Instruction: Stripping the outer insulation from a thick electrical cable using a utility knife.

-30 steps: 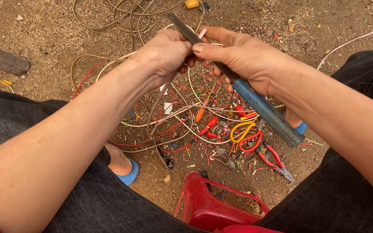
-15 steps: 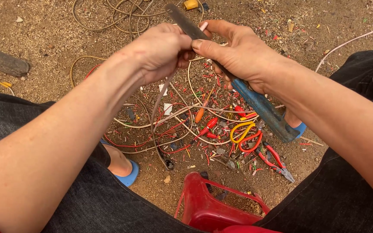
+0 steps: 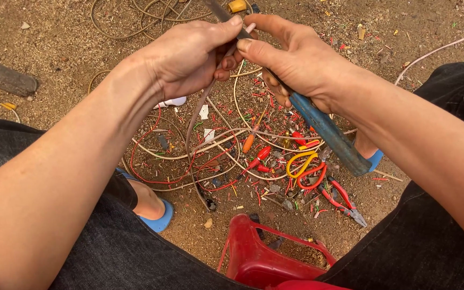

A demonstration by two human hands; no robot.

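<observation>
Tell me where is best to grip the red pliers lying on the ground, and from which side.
Probably the two red handles, from above. The pliers lie flat on the dirt, jaws pointing lower right, handles running up-left toward the scissors. The handles are the longest, widest part; wire scraps crowd that end.

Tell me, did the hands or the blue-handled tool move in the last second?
Barely. The left hand and right hand shifted slightly up and away, taking the blue-handled tool and the brown wire along. Both grips stayed shut. The red pliers, the scissors and the red stool did not move.
</observation>
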